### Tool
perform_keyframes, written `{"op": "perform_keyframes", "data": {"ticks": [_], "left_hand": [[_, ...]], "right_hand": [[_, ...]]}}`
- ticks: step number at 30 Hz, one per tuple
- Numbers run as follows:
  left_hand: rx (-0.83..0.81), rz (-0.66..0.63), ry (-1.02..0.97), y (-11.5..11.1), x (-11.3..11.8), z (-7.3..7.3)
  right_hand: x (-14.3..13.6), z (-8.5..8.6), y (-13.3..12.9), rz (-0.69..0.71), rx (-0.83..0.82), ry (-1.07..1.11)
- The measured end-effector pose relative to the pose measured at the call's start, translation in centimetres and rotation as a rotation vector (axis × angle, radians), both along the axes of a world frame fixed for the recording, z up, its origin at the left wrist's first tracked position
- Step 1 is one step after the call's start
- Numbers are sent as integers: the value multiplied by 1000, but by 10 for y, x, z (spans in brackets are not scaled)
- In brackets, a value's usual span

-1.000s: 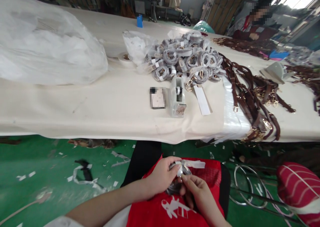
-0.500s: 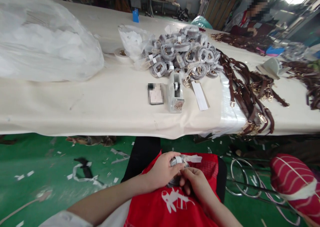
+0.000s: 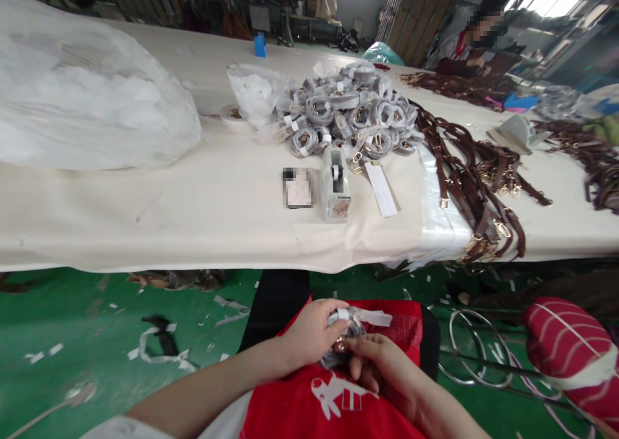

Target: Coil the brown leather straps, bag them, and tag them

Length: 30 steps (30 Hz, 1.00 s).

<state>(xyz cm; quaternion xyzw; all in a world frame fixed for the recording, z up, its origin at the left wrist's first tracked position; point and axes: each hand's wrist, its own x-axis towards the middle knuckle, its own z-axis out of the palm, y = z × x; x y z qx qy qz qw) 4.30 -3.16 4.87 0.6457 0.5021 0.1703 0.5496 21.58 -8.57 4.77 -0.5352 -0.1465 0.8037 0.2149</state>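
Observation:
Over my red apron, my left hand [image 3: 314,331] is wrapped around a coiled strap [image 3: 356,326] in a clear plastic sleeve. A white paper band crosses the coil, and a loose end of the sleeve sticks out to the right. My right hand [image 3: 380,360] pinches at the coil's lower right edge, by a small gold-coloured metal part [image 3: 340,344]. Part of the coil is hidden under my fingers. Beyond, on the table, lies a heap of similar bagged coiled straps [image 3: 343,107].
The cream table [image 3: 232,226] carries a tape dispenser [image 3: 335,187], a white paper strip [image 3: 382,189], brown straps with gold clasps [image 3: 476,187] and a large plastic bag [image 3: 91,97]. A striped red cushion [image 3: 563,339] and metal rings are at right. Another person sits far right.
My right hand has shifted slightly down and left along the coil, and the gold-coloured part now shows. My left hand keeps its hold. The whole view has tilted a little.

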Motion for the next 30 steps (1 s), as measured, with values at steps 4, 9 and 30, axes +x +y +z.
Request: {"op": "perform_keyframes", "data": {"ticks": [4, 9, 30], "left_hand": [[43, -29, 40, 2, 1, 0], [90, -87, 115, 6, -3, -2], [419, -564, 494, 14, -4, -1]], "right_hand": [[1, 4, 0, 65, -30, 25], [17, 22, 5, 231, 221, -132], [18, -11, 19, 444, 915, -702]]}}
